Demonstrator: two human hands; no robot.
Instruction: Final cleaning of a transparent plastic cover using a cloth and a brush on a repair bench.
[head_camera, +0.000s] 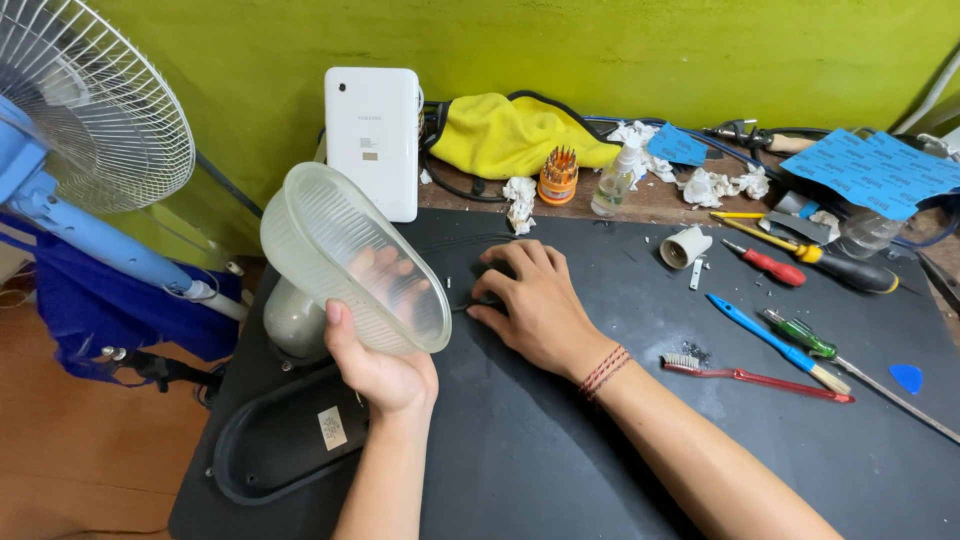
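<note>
My left hand (385, 365) holds up a clear ribbed oval lamp cover (350, 255), tilted, with my fingers showing through it. Below it a grey rounded lamp body (290, 320) rests on the mat. A black oval base plate (275, 440) with a small white sticker lies at the near left edge. My right hand (535, 305) lies palm down on the black mat (560, 430), fingers spread over a thin black ring or gasket, which is mostly hidden. Red thread bands circle that wrist.
A white fan (85, 110) on a blue stand is at left. A white tablet (372, 135) leans on the green wall, beside a yellow cloth (510, 130). Screwdrivers (800, 255), a red toothbrush (755, 375), a white lamp socket (685, 246), blue sandpaper sheets (870, 170) lie right.
</note>
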